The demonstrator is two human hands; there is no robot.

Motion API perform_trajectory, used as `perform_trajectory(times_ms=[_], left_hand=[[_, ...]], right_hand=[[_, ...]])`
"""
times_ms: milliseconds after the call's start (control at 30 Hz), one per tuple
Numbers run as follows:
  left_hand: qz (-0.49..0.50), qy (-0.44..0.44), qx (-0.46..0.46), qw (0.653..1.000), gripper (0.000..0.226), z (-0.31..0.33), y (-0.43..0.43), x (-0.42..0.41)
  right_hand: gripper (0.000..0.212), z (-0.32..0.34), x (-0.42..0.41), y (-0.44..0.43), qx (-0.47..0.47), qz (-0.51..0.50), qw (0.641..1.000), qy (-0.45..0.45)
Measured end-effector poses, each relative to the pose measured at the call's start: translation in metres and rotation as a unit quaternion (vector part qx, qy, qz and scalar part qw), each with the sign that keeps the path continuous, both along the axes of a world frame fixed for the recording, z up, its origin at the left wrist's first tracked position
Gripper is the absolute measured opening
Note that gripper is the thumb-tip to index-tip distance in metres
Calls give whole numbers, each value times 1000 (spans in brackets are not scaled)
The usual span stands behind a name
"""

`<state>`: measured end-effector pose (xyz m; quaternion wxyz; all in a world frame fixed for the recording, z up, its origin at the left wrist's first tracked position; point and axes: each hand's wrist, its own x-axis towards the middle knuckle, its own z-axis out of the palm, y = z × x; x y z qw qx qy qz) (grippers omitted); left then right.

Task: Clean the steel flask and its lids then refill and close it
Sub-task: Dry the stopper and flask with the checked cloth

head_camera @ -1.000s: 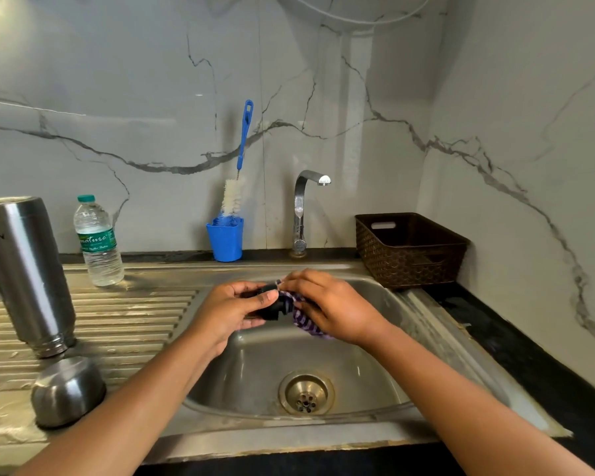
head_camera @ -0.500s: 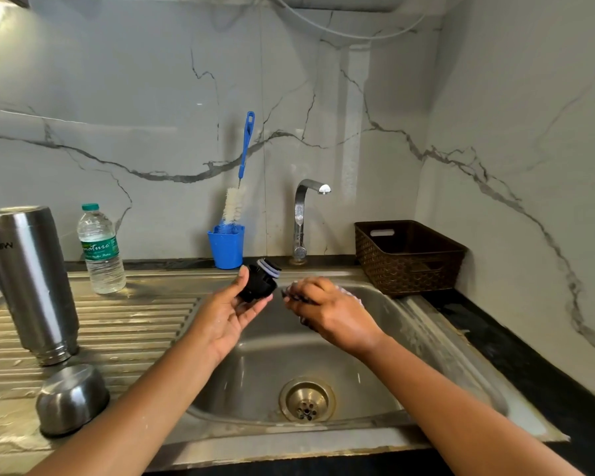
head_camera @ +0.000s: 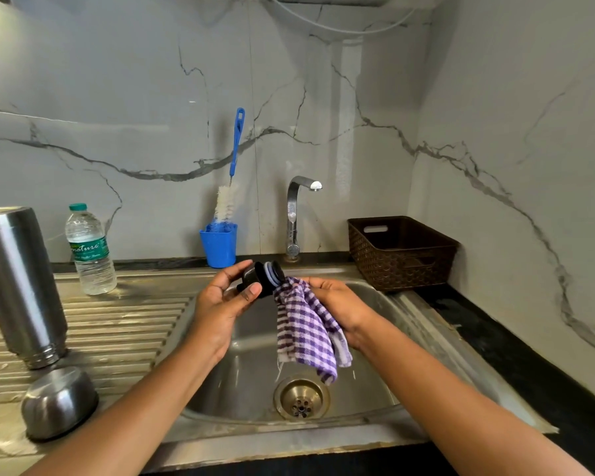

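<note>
Black grey-ringed lid [head_camera: 262, 278] pinched by left hand [head_camera: 220, 305]; right hand [head_camera: 340, 304] clutches purple checked cloth [head_camera: 304, 333] against it

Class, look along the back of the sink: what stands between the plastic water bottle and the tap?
A blue cup holding a bottle brush, handle up, stands between the water bottle and the tap, as the head view shows.
</note>
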<state>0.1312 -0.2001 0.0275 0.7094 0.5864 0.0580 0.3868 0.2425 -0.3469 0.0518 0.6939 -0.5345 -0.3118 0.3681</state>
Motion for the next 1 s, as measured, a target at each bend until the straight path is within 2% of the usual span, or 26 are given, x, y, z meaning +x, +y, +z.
perform_trajectory(times_ms=[67, 133, 200, 267, 300, 433, 567, 700, 767, 833, 900, 933, 1000], left_hand=[[10, 3, -8, 1000, 44, -1, 6, 1], [3, 12, -10, 1000, 44, -3, 9, 1], [-13, 27, 7, 1000, 43, -6, 6, 2], [-15, 31, 8, 999, 43, -8, 3, 3], [-7, 28, 0, 1000, 44, -8, 3, 3], [14, 10, -67, 998, 41, -5, 14, 0], [-31, 53, -25, 998, 41, -4, 10, 0], [-17, 54, -47, 997, 39, 1, 11, -5], [1, 45, -28, 999, 41, 6, 14, -8], [54, 52, 105, 992, 53, 12, 18, -14], [98, 122, 293, 943, 66, 16, 21, -18], [95, 170, 348, 917, 70, 17, 20, -18], [76, 267, 376, 884, 75, 18, 18, -20]], right_hand=[[18, 1, 3, 0, -6, -14, 999, -50], [16, 3, 3, 1, -18, -100, 983, -156], [23, 2, -1, 1, -28, -204, 922, -328], [32, 0, -8, 2, -5, -196, 851, -488], [35, -2, -8, 3, -3, -172, 837, -520], [32, -1, 0, -1, -86, -84, 830, -545], [32, -4, -2, 2, -64, -195, 859, -468], [29, -5, -2, 2, -135, -48, 862, -487], [28, 2, 1, -3, -135, -70, 880, -449], [28, 8, 10, -7, -115, -153, 882, -431], [29, 10, 17, -12, -117, -202, 869, -436], [29, 9, 18, -14, -126, -205, 866, -438], [29, 6, 13, -15, -143, -196, 868, -434]])
